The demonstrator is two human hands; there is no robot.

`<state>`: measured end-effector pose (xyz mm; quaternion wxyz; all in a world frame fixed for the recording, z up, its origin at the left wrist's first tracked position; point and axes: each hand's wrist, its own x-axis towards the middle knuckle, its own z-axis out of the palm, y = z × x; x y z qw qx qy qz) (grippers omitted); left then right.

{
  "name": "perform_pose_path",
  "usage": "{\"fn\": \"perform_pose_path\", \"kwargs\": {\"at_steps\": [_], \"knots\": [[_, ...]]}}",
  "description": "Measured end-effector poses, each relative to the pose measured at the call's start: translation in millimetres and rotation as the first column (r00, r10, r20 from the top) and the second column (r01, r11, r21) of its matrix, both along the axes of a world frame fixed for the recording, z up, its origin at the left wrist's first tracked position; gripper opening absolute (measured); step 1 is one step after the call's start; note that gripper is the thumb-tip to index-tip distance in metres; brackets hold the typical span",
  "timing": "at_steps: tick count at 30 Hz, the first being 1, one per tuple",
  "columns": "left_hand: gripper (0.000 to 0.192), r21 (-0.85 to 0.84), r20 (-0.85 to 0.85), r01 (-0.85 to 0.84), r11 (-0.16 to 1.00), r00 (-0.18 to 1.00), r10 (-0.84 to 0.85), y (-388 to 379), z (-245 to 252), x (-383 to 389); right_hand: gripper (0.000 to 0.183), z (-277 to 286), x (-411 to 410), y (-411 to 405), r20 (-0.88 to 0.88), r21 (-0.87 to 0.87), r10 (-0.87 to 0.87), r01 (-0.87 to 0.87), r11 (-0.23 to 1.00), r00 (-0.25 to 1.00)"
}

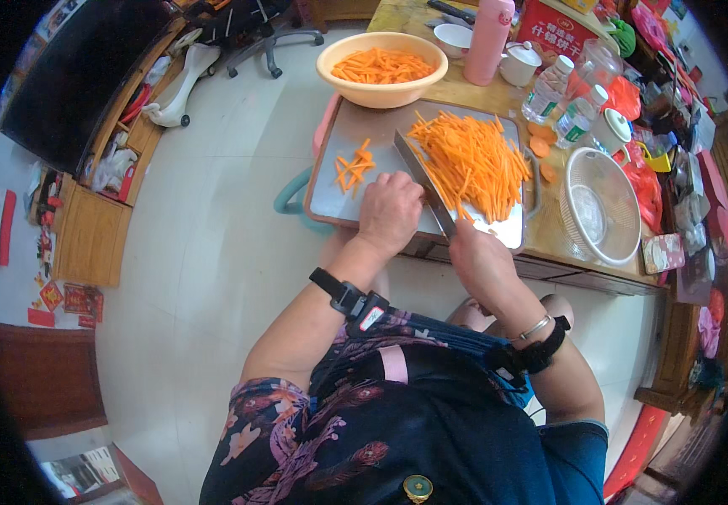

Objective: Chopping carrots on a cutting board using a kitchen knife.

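Note:
A cutting board (338, 196) with a raised rim lies before me, bearing a large pile of carrot strips (474, 164) on its right half. My right hand (480, 255) grips the handle of a kitchen knife (415, 161), whose blade points away from me along the pile's left edge. Beside the blade rests my left hand (392, 205), fingers curled down; what lies under its fingertips is hidden. To its upper left is a small heap of carrot sticks (354, 165). Behind the board stands a cream plastic bowl (383, 98) holding more carrot strips.
Right of the board are a white plastic basket (600, 205), carrot slices (539, 146), two water bottles (548, 88) and a lidded white cup (519, 63). A pink bottle (489, 41) and a white bowl (453, 39) stand farther back. A teal handle-like part (291, 189) sticks out at the board's left.

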<state>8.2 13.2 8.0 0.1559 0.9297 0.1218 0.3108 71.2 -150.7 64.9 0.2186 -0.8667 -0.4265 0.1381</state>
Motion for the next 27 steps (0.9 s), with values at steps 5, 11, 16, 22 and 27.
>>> {"fn": "perform_pose_path", "kwargs": {"at_steps": [5, 11, 16, 22, 27], "knots": [[0.006, 0.007, 0.008, 0.004, 1.0, 1.0, -0.005, -2, 1, 0, 0.015, -7, 13, 10, 0.044, 0.022, 0.01, -0.011, 1.0, 0.999], [0.004, -0.01, 0.064, -0.008, 1.0, 0.998, 0.009, 2, -9, -2, 0.017, -4, 6, -4, -0.025, 0.04, -0.032, 0.033, 0.999, 0.999], [0.006, -0.042, 0.113, 0.017, 0.999, 0.994, -0.012, 1, -9, 0, 0.017, -4, 4, -12, 0.007, 0.074, -0.021, 0.02, 0.997, 1.0], [0.006, -0.05, 0.079, 0.007, 0.999, 0.997, -0.003, -1, -6, 1, 0.016, -3, 4, -11, -0.001, 0.047, -0.018, 0.018, 0.999, 1.0], [0.006, -0.051, 0.064, 0.015, 0.999, 0.998, -0.011, -1, -5, 0, 0.015, -2, 9, -8, -0.01, 0.018, 0.01, -0.01, 1.0, 1.0]]}}
